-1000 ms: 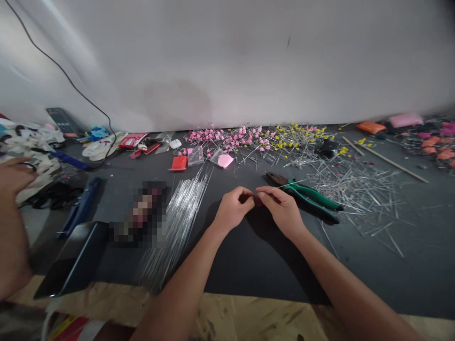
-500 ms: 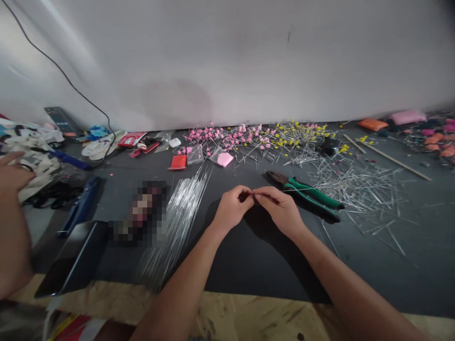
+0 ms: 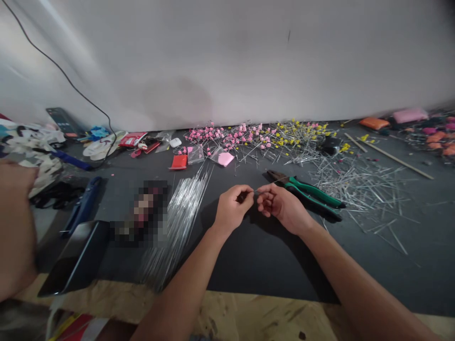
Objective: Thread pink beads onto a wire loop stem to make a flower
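Thumb and forefinger of my left hand (image 3: 232, 207) are pinched on the end of a thin metal wire (image 3: 276, 182). The wire slants up to the right, past the fingertips of my right hand (image 3: 281, 208). That hand is turned partly palm up, its fingers loosely curled and apart, close to the wire; whether a fingertip touches it I cannot tell. Just beyond the right hand lie green-handled pliers (image 3: 313, 193). A bundle of straight metal wires (image 3: 185, 208) lies left of my left hand.
Pink-tipped wires (image 3: 241, 134) and yellow-tipped wires (image 3: 296, 132) are heaped along the wall. Loose cut wires (image 3: 359, 184) are scattered right. Red clay packet (image 3: 178, 162), blue tool (image 3: 82, 203) and dark glossy device (image 3: 76, 258) lie left. Another person's arm (image 3: 16, 232) reaches in at far left.
My right hand has opened from its pinch against the left and rolled palm up, slightly to the right. My left hand stays put. The other person's arm at far left has shifted.
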A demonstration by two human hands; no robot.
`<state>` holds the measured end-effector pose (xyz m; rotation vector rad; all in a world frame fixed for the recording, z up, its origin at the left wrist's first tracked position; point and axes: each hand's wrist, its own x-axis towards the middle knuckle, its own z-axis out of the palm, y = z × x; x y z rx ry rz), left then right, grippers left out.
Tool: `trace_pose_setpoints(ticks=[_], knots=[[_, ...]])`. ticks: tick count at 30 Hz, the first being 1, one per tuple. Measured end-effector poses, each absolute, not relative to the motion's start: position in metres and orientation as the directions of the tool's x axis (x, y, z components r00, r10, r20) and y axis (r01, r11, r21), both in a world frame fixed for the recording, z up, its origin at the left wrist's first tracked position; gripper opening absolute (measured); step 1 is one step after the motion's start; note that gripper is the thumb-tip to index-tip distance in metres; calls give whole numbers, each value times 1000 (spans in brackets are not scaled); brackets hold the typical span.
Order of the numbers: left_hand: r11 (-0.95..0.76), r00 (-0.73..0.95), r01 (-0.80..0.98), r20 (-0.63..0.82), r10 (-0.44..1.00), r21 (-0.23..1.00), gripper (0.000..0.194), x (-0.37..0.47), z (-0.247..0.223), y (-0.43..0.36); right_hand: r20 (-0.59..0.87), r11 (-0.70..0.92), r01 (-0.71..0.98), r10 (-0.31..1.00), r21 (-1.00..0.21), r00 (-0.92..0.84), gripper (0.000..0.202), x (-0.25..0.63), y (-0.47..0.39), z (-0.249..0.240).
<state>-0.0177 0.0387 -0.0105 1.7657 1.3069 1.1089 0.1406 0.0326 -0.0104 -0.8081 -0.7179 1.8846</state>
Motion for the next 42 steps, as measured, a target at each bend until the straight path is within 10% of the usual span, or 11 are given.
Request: trace_pose_setpoints(ticks=[9,42], knots=[[-508,304,444,409,860,738,15,-18,-6,37,-270,-424,-335,867,-841,-419,29,141,29,-7],[-468,318,465,352,880,751,13,-17,-3,33,-299,-531,-351,789,-771,-536,22,139,23,-8]])
